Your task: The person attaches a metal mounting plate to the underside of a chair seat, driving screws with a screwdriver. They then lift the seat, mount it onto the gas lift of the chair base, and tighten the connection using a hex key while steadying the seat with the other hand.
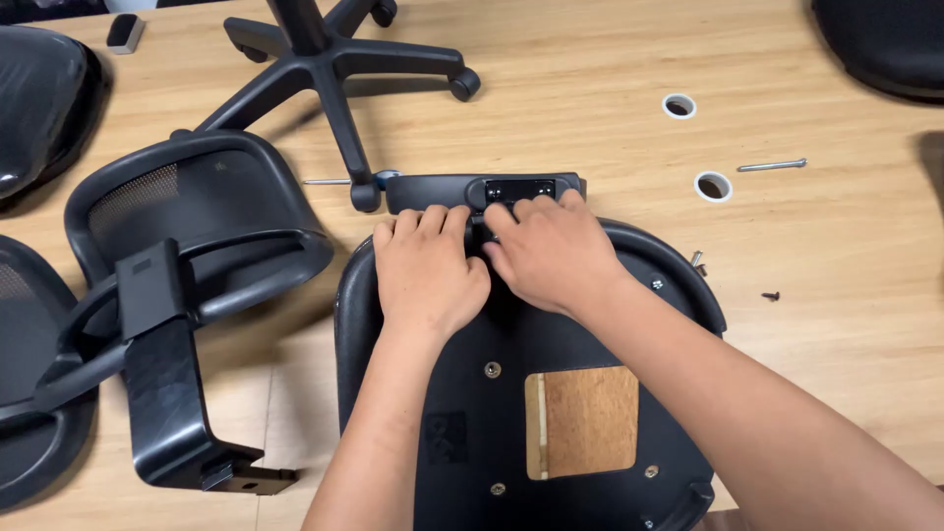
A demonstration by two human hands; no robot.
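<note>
Upturned seat pan [511,393] lies underside-up on wooden floor [590,108]. Left hand [428,270] and right hand [551,251] press flat, fingers curled over black bracket [482,190] at seat's far edge, gripping nothing else. Risks: bracket slips off alignment under uneven push; fingers pinch between bracket and seat; loose screws [770,295] nearby roll off or get lost.

open floor right of seat [511,433], wheeled base [334,59] and mesh backrest [187,226] crowding left
</note>
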